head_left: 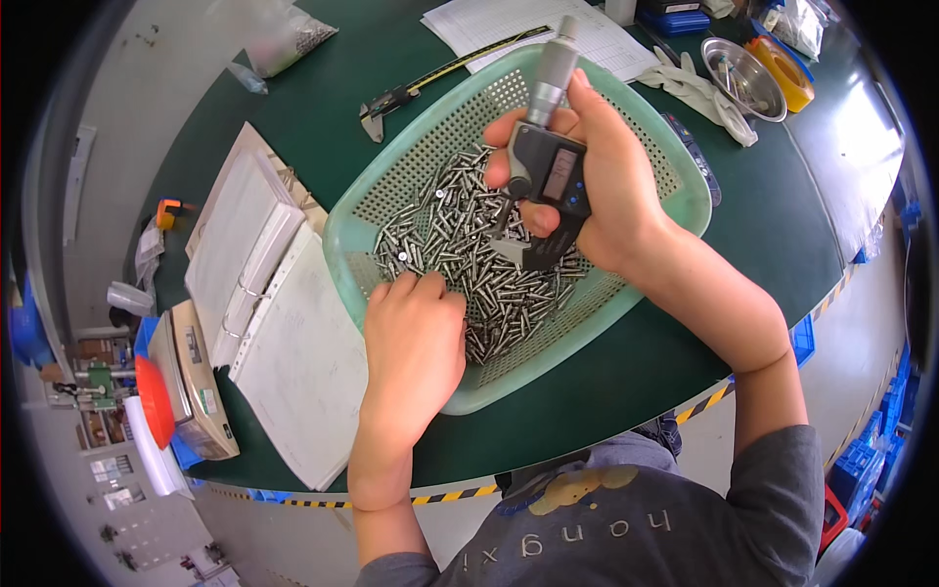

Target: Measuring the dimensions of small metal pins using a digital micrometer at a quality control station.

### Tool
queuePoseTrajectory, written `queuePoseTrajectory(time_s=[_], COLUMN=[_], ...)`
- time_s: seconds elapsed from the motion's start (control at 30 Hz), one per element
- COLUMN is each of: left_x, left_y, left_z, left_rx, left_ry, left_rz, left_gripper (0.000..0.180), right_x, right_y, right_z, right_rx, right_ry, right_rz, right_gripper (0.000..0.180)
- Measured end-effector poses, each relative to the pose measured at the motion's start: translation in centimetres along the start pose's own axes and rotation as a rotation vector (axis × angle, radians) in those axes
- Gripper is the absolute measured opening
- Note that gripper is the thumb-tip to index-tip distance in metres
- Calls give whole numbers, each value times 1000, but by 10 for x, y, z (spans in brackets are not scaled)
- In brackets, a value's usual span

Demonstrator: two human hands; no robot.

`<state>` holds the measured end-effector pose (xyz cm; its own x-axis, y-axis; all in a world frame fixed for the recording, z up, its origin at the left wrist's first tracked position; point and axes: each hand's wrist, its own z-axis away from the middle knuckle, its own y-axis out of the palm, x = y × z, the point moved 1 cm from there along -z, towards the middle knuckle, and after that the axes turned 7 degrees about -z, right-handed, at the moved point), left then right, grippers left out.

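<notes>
My right hand grips a digital micrometer, its thimble pointing up and away and its frame hanging over the basket. No part shows clearly between the measuring faces. Below it, small silvery metal pins lie heaped in a pale green perforated plastic basket. My left hand reaches over the basket's near left rim, back of the hand up. Its fingers are curled together down at the pins, so the fingertips and whatever they hold are hidden.
An open ring binder lies left of the basket, near a weighing scale. Behind the basket are a caliper and paper sheets. White gloves, a metal bowl and yellow tape sit at the far right.
</notes>
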<state>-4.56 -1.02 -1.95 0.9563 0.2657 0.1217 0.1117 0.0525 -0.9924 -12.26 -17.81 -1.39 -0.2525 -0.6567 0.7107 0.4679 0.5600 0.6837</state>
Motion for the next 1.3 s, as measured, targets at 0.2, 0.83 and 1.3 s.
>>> queuePoseTrajectory(time_s=[0.2,0.83,1.3], left_x=[10,10,9], left_y=[-1,6,4], left_z=[-11,-17,-17], left_rx=[-51,-450,-499], left_ry=[-19,153,181], left_rz=[346,1243,1192], left_gripper=[6,9,12], right_x=[-2,0,-1], right_y=[-2,0,-2], right_z=[-1,3,2], right_rx=[50,215,314], right_ry=[52,329,384], right_rz=[-28,-281,-276], right_gripper=[59,60,59])
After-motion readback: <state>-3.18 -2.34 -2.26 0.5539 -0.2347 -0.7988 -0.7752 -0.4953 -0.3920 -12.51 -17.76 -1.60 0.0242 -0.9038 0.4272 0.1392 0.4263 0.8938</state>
